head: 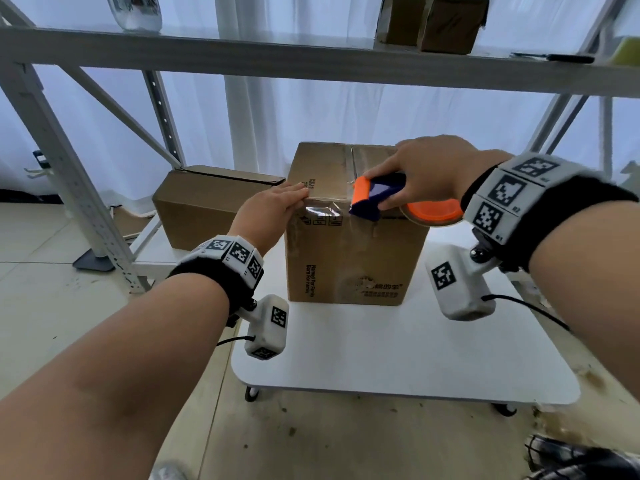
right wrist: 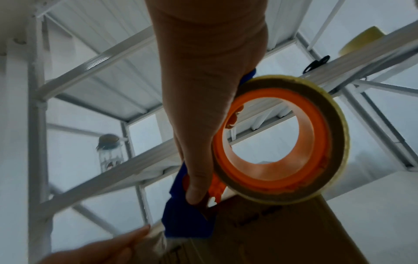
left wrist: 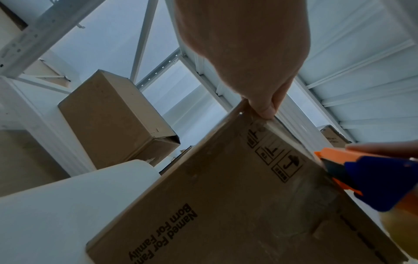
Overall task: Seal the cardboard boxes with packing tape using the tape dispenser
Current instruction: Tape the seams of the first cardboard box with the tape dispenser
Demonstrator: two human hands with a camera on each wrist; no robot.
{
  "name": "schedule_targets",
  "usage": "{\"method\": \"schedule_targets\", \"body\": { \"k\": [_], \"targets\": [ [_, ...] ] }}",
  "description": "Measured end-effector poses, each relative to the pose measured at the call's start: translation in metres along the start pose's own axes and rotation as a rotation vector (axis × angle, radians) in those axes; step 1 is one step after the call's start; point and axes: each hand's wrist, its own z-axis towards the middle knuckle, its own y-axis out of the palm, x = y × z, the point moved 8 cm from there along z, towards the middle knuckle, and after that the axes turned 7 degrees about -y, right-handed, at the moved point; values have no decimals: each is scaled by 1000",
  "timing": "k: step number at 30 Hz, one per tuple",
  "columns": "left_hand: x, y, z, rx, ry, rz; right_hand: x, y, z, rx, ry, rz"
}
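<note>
Right hand point(head: 427, 169) holds tape dispenser point(head: 377, 195).

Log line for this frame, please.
left hand: presses tape end on box | right hand: grips tape dispenser at top edge

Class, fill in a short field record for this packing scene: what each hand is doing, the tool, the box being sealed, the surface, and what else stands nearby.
Left hand: straight fingers pressing clear tape onto the box's top front edge
Right hand: grips blue and orange tape dispenser
Dispenser position: at the top front edge
Box: upright brown cardboard box, flaps closed
Surface: white wheeled table
Nearby: second brown cardboard box on low shelf, left
</note>
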Motion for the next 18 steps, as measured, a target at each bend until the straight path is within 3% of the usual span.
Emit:
{"method": "schedule_targets", "body": {
  "k": [10,18],
  "targets": [
    [21,0,1,-37,-20,78,5,6,4,3,18,68],
    [64,24,9,-109,109,71,4,3,4,-3,28,78]
  ]
}}
